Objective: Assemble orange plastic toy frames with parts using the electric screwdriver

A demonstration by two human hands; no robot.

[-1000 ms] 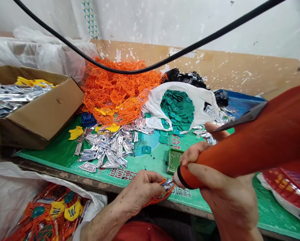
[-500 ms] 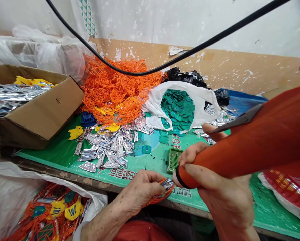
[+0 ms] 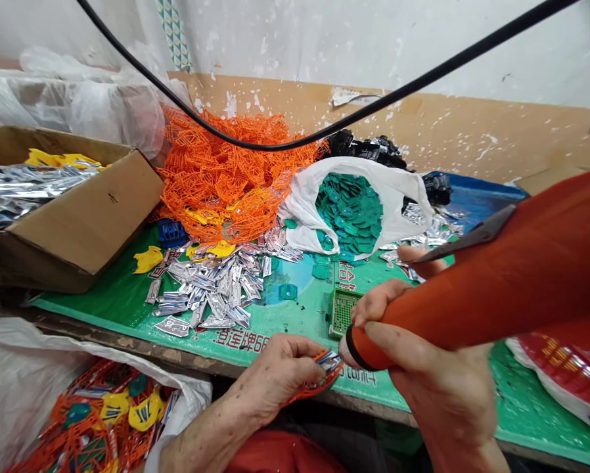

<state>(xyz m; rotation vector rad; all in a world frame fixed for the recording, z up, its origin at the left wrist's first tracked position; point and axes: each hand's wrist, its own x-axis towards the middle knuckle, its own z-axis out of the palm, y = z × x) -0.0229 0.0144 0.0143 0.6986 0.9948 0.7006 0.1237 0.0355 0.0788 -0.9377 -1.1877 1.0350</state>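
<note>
My left hand (image 3: 272, 378) pinches an orange plastic frame (image 3: 315, 389) over the front edge of the table. A shiny silver piece (image 3: 330, 360) lies on that frame beside my thumb. Wrapped round an orange electric screwdriver (image 3: 477, 295) with a grey lever, my right hand (image 3: 443, 387) holds it slanted. Its pale nose meets the right end of the silver piece; the bit and any screw are hidden. Just behind the nose stands a small green tray (image 3: 343, 314) with a perforated floor.
Silver pieces (image 3: 221, 295) lie heaped left of centre, before a pile of orange frames (image 3: 230, 171). A white bag (image 3: 403, 190) holds green pieces. A cardboard box (image 3: 88, 217) stands left; below it, a white sack (image 3: 33, 368) holds assembled parts. A black cable (image 3: 275, 146) hangs across.
The black cable has swung a little between frames. Both hands, the orange frame and the screwdriver stay almost where they were, with only a slight shift of the screwdriver.
</note>
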